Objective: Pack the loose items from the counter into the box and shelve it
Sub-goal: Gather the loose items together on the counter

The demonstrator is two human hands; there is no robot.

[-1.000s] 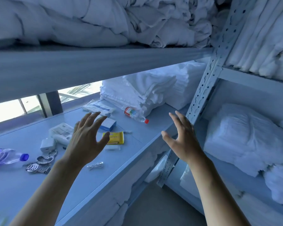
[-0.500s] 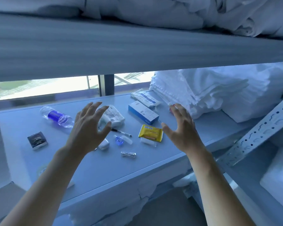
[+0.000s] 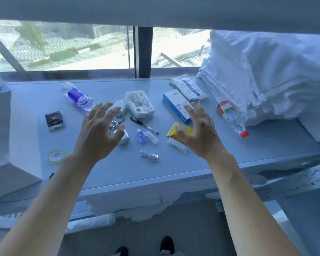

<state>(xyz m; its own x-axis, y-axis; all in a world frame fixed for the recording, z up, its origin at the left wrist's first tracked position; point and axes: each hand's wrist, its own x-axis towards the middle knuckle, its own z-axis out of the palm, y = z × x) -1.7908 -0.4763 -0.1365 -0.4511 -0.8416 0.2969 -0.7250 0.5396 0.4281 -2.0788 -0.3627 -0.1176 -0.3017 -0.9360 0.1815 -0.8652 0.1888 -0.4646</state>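
Loose items lie scattered on the pale counter [image 3: 174, 169]. Among them are a blue-labelled bottle [image 3: 77, 97], a red-capped bottle [image 3: 230, 115], a white tissue pack [image 3: 139, 104], a blue-and-white carton [image 3: 176, 105], a yellow packet [image 3: 179, 133], a pen [image 3: 144, 125], a small blue vial [image 3: 141, 136], a coiled white cable [image 3: 149, 155], a dark sachet [image 3: 54, 120] and a tape roll [image 3: 56, 155]. A cardboard box [image 3: 2, 145] stands at the left edge. My left hand [image 3: 98, 133] and my right hand [image 3: 201, 133] hover over the items, fingers spread, holding nothing.
A tall stack of folded white towels [image 3: 266, 76] fills the counter's right end. An upper shelf board [image 3: 155, 10] hangs just overhead. A window [image 3: 63, 47] runs behind the counter. A perforated metal upright [image 3: 303, 180] lies low on the right. My shoes [image 3: 166, 244] show on the floor.
The view has swung left and down from the right-hand shelves to the counter. Both hands stay raised and spread in front of me, now above the loose items.
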